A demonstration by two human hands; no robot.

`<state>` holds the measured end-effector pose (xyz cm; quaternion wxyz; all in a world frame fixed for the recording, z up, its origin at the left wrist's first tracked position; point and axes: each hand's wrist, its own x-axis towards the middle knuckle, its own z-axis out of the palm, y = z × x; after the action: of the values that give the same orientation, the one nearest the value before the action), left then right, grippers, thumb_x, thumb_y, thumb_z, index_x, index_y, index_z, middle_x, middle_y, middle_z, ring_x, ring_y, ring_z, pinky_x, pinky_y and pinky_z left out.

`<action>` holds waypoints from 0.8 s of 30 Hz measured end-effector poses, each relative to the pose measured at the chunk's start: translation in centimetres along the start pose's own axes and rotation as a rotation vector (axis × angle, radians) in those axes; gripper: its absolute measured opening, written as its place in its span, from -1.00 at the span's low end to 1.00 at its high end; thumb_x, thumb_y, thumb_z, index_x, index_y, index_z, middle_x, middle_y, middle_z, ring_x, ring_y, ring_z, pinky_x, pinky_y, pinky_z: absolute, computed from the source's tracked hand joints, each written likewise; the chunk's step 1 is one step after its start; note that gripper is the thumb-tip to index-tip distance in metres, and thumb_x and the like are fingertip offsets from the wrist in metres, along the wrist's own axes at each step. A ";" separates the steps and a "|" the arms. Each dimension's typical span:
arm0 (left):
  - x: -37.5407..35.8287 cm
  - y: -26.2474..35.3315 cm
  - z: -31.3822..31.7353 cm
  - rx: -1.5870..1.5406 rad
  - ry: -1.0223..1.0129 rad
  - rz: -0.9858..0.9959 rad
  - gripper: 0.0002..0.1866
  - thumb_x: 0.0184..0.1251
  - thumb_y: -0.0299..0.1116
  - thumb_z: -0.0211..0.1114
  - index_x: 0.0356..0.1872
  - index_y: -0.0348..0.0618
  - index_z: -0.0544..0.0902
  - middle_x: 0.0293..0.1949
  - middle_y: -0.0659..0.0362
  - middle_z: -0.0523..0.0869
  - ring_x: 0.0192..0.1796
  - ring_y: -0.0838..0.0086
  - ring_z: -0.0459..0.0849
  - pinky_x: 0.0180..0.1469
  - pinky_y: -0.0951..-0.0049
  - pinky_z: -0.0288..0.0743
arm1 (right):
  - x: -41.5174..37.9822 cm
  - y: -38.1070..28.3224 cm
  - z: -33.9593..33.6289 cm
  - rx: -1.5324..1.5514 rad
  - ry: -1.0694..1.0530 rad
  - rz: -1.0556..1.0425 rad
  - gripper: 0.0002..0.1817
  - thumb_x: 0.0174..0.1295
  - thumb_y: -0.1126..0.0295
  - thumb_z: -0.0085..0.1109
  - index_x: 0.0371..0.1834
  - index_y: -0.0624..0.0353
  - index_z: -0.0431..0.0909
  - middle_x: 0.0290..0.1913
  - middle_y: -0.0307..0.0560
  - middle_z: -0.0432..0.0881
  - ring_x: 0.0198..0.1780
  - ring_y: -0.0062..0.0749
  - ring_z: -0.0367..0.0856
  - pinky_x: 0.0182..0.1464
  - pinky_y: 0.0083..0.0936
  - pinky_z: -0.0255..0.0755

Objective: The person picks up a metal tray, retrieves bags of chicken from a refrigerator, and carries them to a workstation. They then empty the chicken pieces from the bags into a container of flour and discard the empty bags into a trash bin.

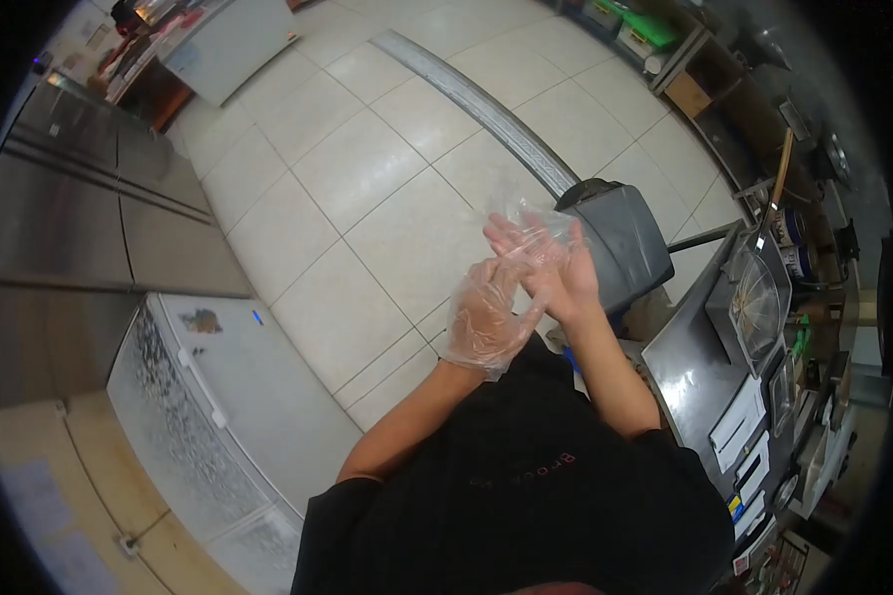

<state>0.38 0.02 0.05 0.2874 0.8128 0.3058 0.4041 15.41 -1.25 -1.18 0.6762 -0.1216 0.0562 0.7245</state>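
A grey bin [613,243] stands on the white tiled floor [367,169]. A steel desk [700,372] at the right carries what may be a wire strainer [759,307]. A chest freezer [208,397] sits left.

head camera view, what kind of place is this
Probably a commercial kitchen or food stall. A steel counter carries cans and utensils, steel fridge doors line one side, and the left hand wears a clear disposable glove while the right hand pulls one on.
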 end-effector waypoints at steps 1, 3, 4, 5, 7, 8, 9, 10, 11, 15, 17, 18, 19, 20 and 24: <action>0.2 0.2 0.3 0.008 0.061 -0.036 -0.64 0.15 -0.26 0.47 -0.01 -0.01 0.68 -0.15 0.13 0.71 -0.15 0.15 0.62 -0.16 0.16 0.52 | -0.4 0.2 0.3 0.064 0.053 -0.038 -0.17 0.51 -0.27 -0.49 0.59 0.16 -0.04 0.61 0.28 -0.04 0.61 0.17 -0.04 0.58 0.13 -0.10; 7.7 -6.6 -2.0 0.053 -0.004 -0.116 -0.71 0.17 -0.29 0.44 -0.07 -0.04 0.69 -0.18 0.10 0.71 -0.18 0.13 0.62 -0.17 0.16 0.52 | 9.7 0.6 0.2 0.077 0.022 -0.048 -0.20 0.52 -0.24 -0.42 0.58 0.15 -0.04 0.59 0.28 0.01 0.59 0.14 0.01 0.58 0.10 -0.06; 9.9 -8.0 -1.6 0.068 -0.022 -0.160 -0.77 0.19 -0.31 0.42 -0.13 -0.06 0.70 -0.21 0.07 0.71 -0.21 0.10 0.62 -0.17 0.16 0.51 | 11.8 -0.1 0.0 0.032 -0.036 -0.075 -0.23 0.52 -0.20 -0.35 0.57 0.14 -0.04 0.57 0.29 0.07 0.58 0.12 0.06 0.57 0.07 -0.02; 12.2 -10.8 -1.1 0.083 -0.015 -0.137 -0.77 0.19 -0.31 0.42 -0.13 -0.06 0.70 -0.21 0.07 0.71 -0.21 0.10 0.62 -0.17 0.16 0.51 | 14.6 -0.5 0.7 0.034 -0.064 -0.077 -0.23 0.52 -0.20 -0.35 0.57 0.14 -0.04 0.57 0.29 0.07 0.58 0.12 0.06 0.57 0.07 -0.02; 15.6 -16.2 0.7 0.130 -0.040 0.077 -0.83 0.24 -0.35 0.38 -0.17 -0.12 0.70 -0.25 0.00 0.71 -0.21 0.05 0.63 -0.15 0.15 0.51 | 18.7 -1.4 1.7 -0.172 -0.041 -0.106 -0.33 0.55 -0.06 -0.23 0.53 0.18 0.08 0.56 0.24 0.13 0.57 0.02 0.11 0.57 -0.07 0.04; 18.0 -18.1 0.9 0.143 -0.048 0.073 -0.83 0.24 -0.35 0.38 -0.17 -0.12 0.70 -0.25 0.00 0.71 -0.21 0.05 0.63 -0.15 0.15 0.51 | 21.8 -2.1 1.2 -0.158 -0.044 -0.100 -0.33 0.55 -0.06 -0.23 0.53 0.18 0.08 0.56 0.24 0.13 0.57 0.02 0.11 0.57 -0.07 0.04; 20.7 -19.7 1.2 0.019 -0.032 -0.017 -0.85 0.28 -0.38 0.34 -0.18 -0.15 0.71 -0.26 -0.01 0.71 -0.20 0.03 0.63 -0.14 0.15 0.52 | 25.0 -2.9 0.6 -0.369 0.035 -0.222 -0.36 0.57 0.04 -0.24 0.53 0.26 0.09 0.56 0.21 0.15 0.57 -0.03 0.12 0.57 -0.14 0.03; 23.6 -21.1 1.5 -0.106 -0.011 -0.102 -0.87 0.32 -0.40 0.31 -0.19 -0.17 0.71 -0.27 -0.03 0.71 -0.20 0.01 0.64 -0.13 0.15 0.52 | 28.0 -4.1 0.3 -0.582 0.112 -0.347 -0.39 0.59 0.13 -0.25 0.54 0.33 0.09 0.56 0.17 0.16 0.58 -0.08 0.13 0.58 -0.21 0.02; 26.1 -22.2 1.6 -0.095 -0.018 -0.095 -0.87 0.32 -0.40 0.31 -0.19 -0.17 0.71 -0.27 -0.03 0.71 -0.20 0.01 0.64 -0.13 0.15 0.52 | 30.3 -5.5 2.3 -0.556 0.253 -0.376 -0.46 0.57 0.29 -0.22 0.51 0.38 0.16 0.53 0.09 0.24 0.54 -0.22 0.21 0.56 -0.34 0.06; 36.7 -26.9 3.4 -0.141 -0.058 -0.268 -0.88 0.38 -0.41 0.29 -0.19 -0.20 0.71 -0.29 -0.03 0.74 -0.24 0.08 0.69 -0.16 0.22 0.55 | 39.3 -11.2 6.6 -1.108 0.201 -0.768 -0.48 0.53 0.43 -0.19 0.51 0.37 0.16 0.53 0.08 0.24 0.54 -0.23 0.21 0.55 -0.36 0.06; 41.2 -29.6 5.5 -0.290 -0.058 -0.447 -0.86 0.39 -0.39 0.29 -0.19 -0.23 0.72 -0.30 -0.03 0.76 -0.27 0.16 0.74 -0.19 0.29 0.57 | 43.0 -14.7 9.0 -0.612 0.323 -0.563 -0.48 0.50 0.51 -0.18 0.50 0.39 0.18 0.52 0.09 0.26 0.54 -0.21 0.21 0.56 -0.37 0.05; 43.4 -30.7 6.3 -0.307 -0.078 -0.435 -0.86 0.39 -0.39 0.29 -0.19 -0.23 0.72 -0.30 -0.03 0.76 -0.27 0.16 0.74 -0.19 0.29 0.57 | 44.8 -16.7 9.2 -0.612 0.336 -0.589 -0.48 0.50 0.51 -0.18 0.50 0.39 0.18 0.52 0.09 0.26 0.54 -0.21 0.21 0.56 -0.37 0.05; 45.8 -32.0 7.2 -0.197 -0.083 -0.325 -0.85 0.39 -0.39 0.28 -0.18 -0.23 0.73 -0.29 -0.04 0.76 -0.27 0.14 0.73 -0.19 0.29 0.57 | 46.8 -19.0 9.4 -0.634 0.362 -0.598 -0.48 0.48 0.52 -0.17 0.50 0.41 0.18 0.51 0.09 0.27 0.53 -0.22 0.22 0.55 -0.37 0.07; 48.2 -32.8 7.9 -0.087 -0.087 -0.217 -0.85 0.40 -0.39 0.27 -0.18 -0.23 0.73 -0.29 -0.04 0.76 -0.27 0.12 0.73 -0.18 0.28 0.57 | 48.7 -21.0 9.4 -0.651 0.392 -0.603 -0.47 0.47 0.53 -0.16 0.49 0.42 0.18 0.51 0.09 0.28 0.53 -0.22 0.24 0.55 -0.37 0.09; 58.6 -37.7 13.1 -0.146 -0.164 -0.118 -0.90 0.32 -0.44 0.32 -0.23 -0.24 0.69 -0.26 -0.07 0.74 -0.21 -0.01 0.69 -0.11 0.13 0.55 | 55.6 -29.5 7.8 -2.225 0.528 -0.443 -0.53 0.31 0.53 -0.02 0.32 0.32 0.42 0.36 0.20 0.45 0.41 -0.02 0.38 0.39 -0.22 0.31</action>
<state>29.80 64.33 -5.36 0.3930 0.8007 0.2983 0.3398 40.77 56.68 -5.21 0.2753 -0.8020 -0.4941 0.1923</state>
